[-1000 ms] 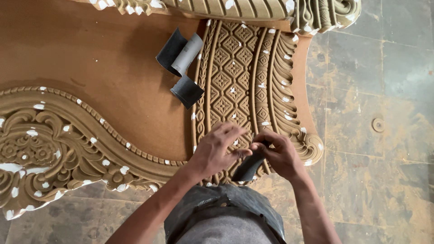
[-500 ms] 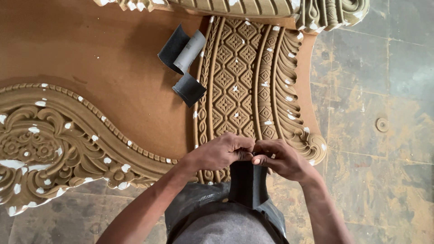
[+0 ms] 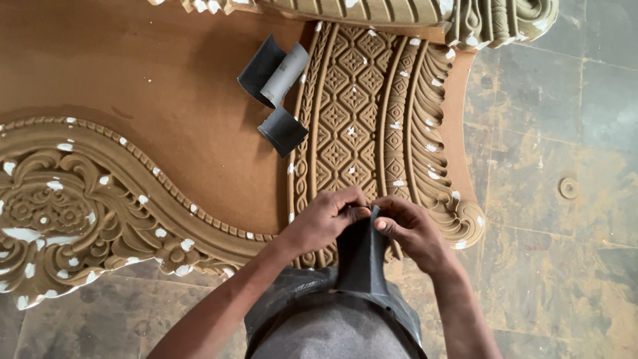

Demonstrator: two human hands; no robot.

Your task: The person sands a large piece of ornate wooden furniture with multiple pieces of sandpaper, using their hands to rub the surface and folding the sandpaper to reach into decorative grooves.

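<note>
Both sets of fingertips pinch the top edge of a dark sandpaper sheet (image 3: 361,256): left hand (image 3: 325,219) and right hand (image 3: 409,229) meet over it, thumbs mostly hidden behind it. The sheet hangs toward the body, its lower end merging with dark clothing. Beneath: carved wooden panel (image 3: 359,113), its edges cut off. More curled sandpaper pieces (image 3: 276,86) lie well apart on the flat board.

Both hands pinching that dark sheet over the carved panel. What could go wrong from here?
1. The left hand and right hand pinch the dark grey abrasive sheet only at its top edge; it could tear unevenly or slip from that grip.
2. The white filler dabs on the carved brown wooden panel lie right under the hands and might get smeared.
3. The loose curled dark sheets could slide off.
</note>
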